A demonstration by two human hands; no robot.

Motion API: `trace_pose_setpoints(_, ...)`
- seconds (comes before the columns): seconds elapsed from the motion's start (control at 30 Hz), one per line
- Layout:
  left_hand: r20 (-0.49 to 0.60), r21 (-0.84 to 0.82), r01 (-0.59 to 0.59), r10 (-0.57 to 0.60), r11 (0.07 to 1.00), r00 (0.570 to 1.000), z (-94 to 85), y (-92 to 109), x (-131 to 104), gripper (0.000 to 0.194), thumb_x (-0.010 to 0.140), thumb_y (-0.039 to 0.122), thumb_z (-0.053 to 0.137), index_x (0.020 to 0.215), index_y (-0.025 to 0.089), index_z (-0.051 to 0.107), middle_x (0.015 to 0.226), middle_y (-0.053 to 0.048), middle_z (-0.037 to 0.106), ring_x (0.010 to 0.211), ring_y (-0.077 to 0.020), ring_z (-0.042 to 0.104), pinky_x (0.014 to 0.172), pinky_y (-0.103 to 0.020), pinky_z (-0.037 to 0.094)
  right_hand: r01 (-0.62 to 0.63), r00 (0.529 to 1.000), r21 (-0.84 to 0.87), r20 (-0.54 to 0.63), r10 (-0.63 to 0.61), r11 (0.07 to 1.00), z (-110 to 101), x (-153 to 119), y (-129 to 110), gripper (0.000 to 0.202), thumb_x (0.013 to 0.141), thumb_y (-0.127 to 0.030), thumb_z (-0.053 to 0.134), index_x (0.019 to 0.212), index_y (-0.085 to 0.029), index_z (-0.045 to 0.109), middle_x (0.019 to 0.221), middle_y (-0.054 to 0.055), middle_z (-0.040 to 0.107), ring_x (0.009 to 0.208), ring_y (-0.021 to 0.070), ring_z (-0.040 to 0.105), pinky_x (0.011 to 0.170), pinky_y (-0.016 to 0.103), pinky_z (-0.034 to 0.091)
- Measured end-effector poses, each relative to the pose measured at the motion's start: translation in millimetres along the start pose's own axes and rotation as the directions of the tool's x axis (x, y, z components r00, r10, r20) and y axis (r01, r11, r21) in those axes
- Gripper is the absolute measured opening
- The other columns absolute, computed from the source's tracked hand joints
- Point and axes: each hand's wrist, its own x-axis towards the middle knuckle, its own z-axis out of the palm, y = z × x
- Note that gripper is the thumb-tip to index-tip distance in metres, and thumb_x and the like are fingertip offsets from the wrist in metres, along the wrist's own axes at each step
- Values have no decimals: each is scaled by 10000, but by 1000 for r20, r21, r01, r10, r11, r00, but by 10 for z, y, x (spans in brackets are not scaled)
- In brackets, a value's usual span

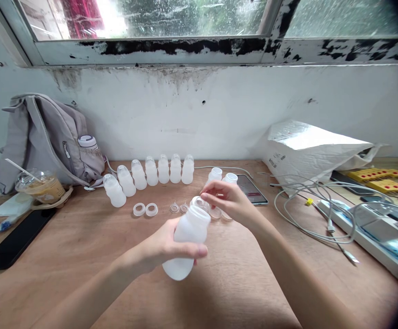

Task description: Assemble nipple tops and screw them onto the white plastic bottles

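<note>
My left hand [174, 246] is wrapped round a frosted white baby bottle [187, 237], which tilts to the right with its mouth uncovered. Just above that mouth, my right hand [223, 198] pinches a translucent collar ring [198, 202]; whether it touches the bottle is hard to tell. Two loose collar rings [145, 209] lie on the table left of the hands. Beside them are two clear nipples [179, 208]. Behind my right hand stand two open bottles [231, 177], partly hidden. Clear domed covers [216, 213] lie below that hand, partly covered by it.
Several capped baby bottles [151, 172] stand in a row near the wall. At left are a backpack [48, 137], an iced drink [44, 187] and a black phone [17, 240]. Another phone [252, 188], coiled cables [309, 219], a power strip [363, 237] and a white bag [309, 146] occupy the right.
</note>
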Motion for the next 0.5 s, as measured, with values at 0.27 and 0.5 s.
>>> trace_pose_setpoints(0.27, -282, -205, -93, 33, 974, 959, -189, 206, 4, 276, 789, 370, 532, 968, 159, 537, 953, -64, 580, 882, -182, 552, 684, -249, 442, -20, 938, -439, 303, 169, 898, 159, 21, 320, 85, 746, -149, 527, 720, -176, 604, 667, 7, 615, 591, 127, 539, 500, 227, 381)
trace_pose_setpoints(0.5, -357, -126, -165, 110, 978, 928, -279, 121, 50, 382, 771, 437, 570, 1045, 172, 544, 937, -44, 598, 859, -162, 554, 669, -226, 422, 16, 901, -606, 353, 252, 795, 207, 20, 304, 98, 706, -101, 546, 681, -170, 610, 660, 14, 622, 573, 122, 524, 476, 219, 319)
